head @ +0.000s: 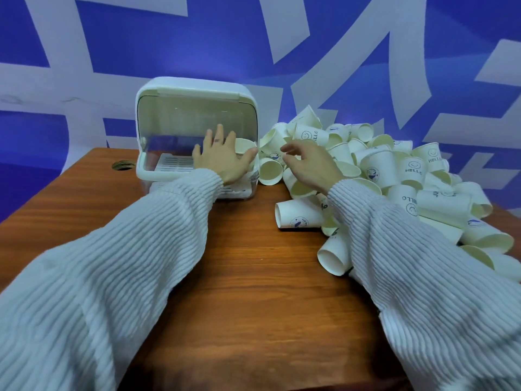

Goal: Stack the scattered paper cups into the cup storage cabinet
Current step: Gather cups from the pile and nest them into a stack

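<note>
Paper cups [375, 176] lay in a loose heap on the right half of the wooden table [248, 277], most tipped on their sides, some printed with a smiley and HELLO; one cup [244, 148] stood upright inside the cup storage cabinet [194, 108] at its right end, mouth up; the cabinet, white with a clear front cover raised, sat at the far edge of the table, just left of the heap, with a slotted white tray [176, 162] showing on its floor; the left hand [225, 159] reached into the cabinet's opening with fingers straight and spread, thumb beside the upright cup, gripping nothing that could be seen; the right hand [307, 162] hovered over the near-left edge of the heap, fingers loosely bent and apart, holding nothing; both arms wore ribbed pale sweater sleeves [423, 263]; a round cable hole [122, 165] was in the table left of the cabinet; behind stood a blue wall [197, 46] with broad white strokes
</note>
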Demonstrator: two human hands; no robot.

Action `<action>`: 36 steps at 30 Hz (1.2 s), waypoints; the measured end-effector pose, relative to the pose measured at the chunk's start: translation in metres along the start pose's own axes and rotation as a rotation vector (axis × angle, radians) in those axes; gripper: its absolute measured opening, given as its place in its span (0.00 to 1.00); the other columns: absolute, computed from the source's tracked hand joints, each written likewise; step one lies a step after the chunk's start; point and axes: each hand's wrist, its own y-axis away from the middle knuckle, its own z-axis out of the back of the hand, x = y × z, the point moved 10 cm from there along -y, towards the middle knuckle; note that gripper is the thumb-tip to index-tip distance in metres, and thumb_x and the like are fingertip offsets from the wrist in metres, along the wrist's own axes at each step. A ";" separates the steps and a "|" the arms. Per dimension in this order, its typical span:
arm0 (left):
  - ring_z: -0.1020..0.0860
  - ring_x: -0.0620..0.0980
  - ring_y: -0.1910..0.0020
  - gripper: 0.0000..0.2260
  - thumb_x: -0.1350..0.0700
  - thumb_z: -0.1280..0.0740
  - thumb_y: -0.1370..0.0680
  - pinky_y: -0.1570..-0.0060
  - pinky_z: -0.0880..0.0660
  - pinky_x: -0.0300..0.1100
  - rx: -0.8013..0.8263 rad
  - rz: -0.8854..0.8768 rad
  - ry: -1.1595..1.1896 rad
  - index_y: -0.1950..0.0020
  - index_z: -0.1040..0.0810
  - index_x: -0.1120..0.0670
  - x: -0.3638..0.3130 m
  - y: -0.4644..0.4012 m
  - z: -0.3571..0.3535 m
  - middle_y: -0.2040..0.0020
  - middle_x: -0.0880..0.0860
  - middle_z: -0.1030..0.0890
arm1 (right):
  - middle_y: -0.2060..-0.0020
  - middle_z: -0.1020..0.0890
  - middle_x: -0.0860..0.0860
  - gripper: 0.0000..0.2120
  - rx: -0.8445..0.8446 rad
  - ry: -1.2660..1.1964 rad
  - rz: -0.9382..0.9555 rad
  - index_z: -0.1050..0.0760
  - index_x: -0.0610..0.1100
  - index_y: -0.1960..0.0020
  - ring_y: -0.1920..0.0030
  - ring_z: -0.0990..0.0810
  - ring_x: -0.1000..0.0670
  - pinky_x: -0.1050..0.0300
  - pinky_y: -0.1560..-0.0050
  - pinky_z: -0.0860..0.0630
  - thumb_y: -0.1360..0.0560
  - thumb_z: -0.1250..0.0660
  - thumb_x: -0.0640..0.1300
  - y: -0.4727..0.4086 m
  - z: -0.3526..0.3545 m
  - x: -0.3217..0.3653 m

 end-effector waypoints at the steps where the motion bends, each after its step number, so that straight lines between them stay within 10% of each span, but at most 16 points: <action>1: 0.44 0.59 0.19 0.33 0.33 0.44 0.19 0.24 0.43 0.62 -0.119 -0.041 0.053 0.20 0.35 0.52 -0.006 0.010 0.009 0.17 0.56 0.41 | 0.41 0.16 0.53 0.15 0.020 -0.011 0.005 0.20 0.49 0.35 0.40 0.20 0.53 0.52 0.37 0.25 0.19 0.37 0.50 0.002 0.005 0.001; 4: 0.26 0.57 0.34 0.23 0.42 0.38 0.21 0.36 0.28 0.57 -0.346 -0.353 0.254 0.32 0.24 0.55 -0.048 0.056 0.021 0.33 0.56 0.23 | 0.43 0.16 0.55 0.13 0.070 0.069 0.032 0.18 0.50 0.39 0.42 0.21 0.55 0.55 0.39 0.25 0.19 0.36 0.49 0.012 0.020 -0.001; 8: 0.24 0.54 0.38 0.26 0.38 0.37 0.21 0.39 0.26 0.51 0.026 -0.641 0.198 0.29 0.26 0.54 -0.107 0.093 -0.035 0.35 0.54 0.23 | 0.42 0.16 0.55 0.15 0.056 0.305 0.017 0.18 0.53 0.39 0.40 0.19 0.50 0.47 0.39 0.22 0.21 0.38 0.52 0.024 0.041 -0.015; 24: 0.24 0.55 0.34 0.34 0.39 0.32 0.23 0.38 0.26 0.51 0.182 -0.498 0.161 0.20 0.39 0.47 -0.105 0.104 -0.061 0.29 0.52 0.26 | 0.48 0.20 0.56 0.08 0.521 0.593 0.052 0.22 0.54 0.48 0.47 0.22 0.50 0.50 0.46 0.22 0.26 0.28 0.46 0.074 0.014 -0.043; 36: 0.28 0.50 0.32 0.35 0.50 0.28 0.23 0.35 0.28 0.47 -0.180 -0.257 0.662 0.20 0.40 0.50 -0.051 0.102 0.020 0.26 0.52 0.30 | 0.54 0.16 0.57 0.05 -0.244 0.248 0.139 0.21 0.52 0.49 0.53 0.19 0.50 0.51 0.53 0.23 0.23 0.34 0.49 0.041 0.079 0.013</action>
